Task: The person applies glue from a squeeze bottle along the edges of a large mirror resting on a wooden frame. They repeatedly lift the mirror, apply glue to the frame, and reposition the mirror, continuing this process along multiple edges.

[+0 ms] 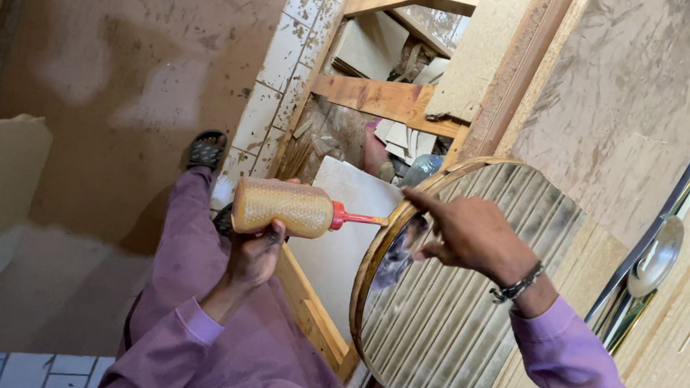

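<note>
- A wooden frame (383, 99) of rough planks leans at twelve o'clock
- A pale chipboard sheet (627, 100) stands at one o'clock
- A shiny metal disc (656, 255) sits at three o'clock
- A black sandal (206, 149) rests on tiled floor (279, 54) at eleven o'clock

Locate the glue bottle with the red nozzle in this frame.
In the head view, the glue bottle sits left of centre, held by the left hand, its nozzle pointing at the wooden rim of the round mirror.
</note>
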